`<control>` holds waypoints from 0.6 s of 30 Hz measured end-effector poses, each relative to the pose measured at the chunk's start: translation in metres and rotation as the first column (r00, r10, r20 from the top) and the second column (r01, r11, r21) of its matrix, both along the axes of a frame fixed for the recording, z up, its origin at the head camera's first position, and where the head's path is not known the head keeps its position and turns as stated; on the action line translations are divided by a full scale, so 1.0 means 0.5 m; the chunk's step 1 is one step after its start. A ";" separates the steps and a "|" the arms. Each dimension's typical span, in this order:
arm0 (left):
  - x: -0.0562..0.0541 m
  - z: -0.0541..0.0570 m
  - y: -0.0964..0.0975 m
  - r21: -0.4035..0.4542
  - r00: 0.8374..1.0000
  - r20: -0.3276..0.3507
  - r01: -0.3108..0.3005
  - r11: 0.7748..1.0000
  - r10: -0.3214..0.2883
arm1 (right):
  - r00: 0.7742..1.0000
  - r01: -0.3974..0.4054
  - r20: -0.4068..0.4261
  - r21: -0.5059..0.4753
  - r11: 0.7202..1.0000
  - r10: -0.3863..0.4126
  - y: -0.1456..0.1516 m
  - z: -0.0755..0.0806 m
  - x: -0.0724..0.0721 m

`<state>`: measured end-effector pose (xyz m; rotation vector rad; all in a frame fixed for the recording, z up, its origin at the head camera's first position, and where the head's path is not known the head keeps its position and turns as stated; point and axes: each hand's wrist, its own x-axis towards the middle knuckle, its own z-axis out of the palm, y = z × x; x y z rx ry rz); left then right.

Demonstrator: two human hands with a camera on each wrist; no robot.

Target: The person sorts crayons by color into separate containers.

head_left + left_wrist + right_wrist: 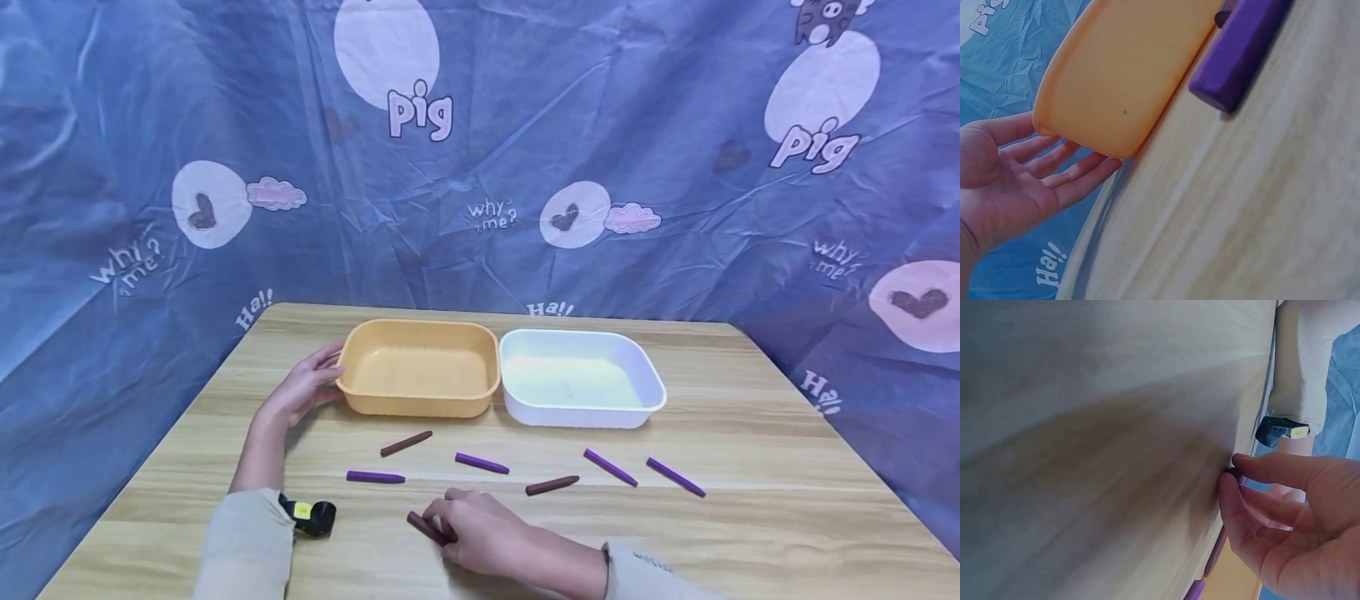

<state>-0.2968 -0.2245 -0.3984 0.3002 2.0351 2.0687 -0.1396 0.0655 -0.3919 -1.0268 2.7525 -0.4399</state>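
At the left end of the orange plastic tub (420, 407), my left hand (307, 385) touches its wall with fairly straight fingers. The left wrist view shows the thumb by the rim and the fingertips against the side. Near the front of the table, my right hand (483, 532) pinches a dark brown crayon (425, 525) between thumb and fingers, low over the wood. In the right wrist view only the crayon's dark end (1234, 472) shows between the fingertips. Two more brown crayons (407, 443) and several purple crayons (482, 463) lie scattered between hands and tubs.
A white plastic tub (577, 417) stands against the orange tub's right side. Both sit toward the back of the wooden table (750, 400). A blue printed cloth (480, 250) hangs behind and at the sides. A black wrist camera (318, 518) is strapped to the left forearm.
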 end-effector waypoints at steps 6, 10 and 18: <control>0.003 0.003 0.002 0.002 1.000 -0.004 0.005 1.000 -0.005 | 0.999 0.006 -0.032 0.004 1.000 -0.006 0.005 0.006 -0.002; 0.003 0.004 0.002 0.001 1.000 -0.006 0.005 1.000 -0.005 | 0.998 0.027 -0.061 -0.005 1.000 -0.027 0.014 0.016 -0.009; 0.002 -0.012 -0.009 0.014 0.997 -0.072 0.035 0.999 -0.034 | 0.992 0.038 -0.117 -0.062 0.997 -0.045 0.038 0.054 -0.049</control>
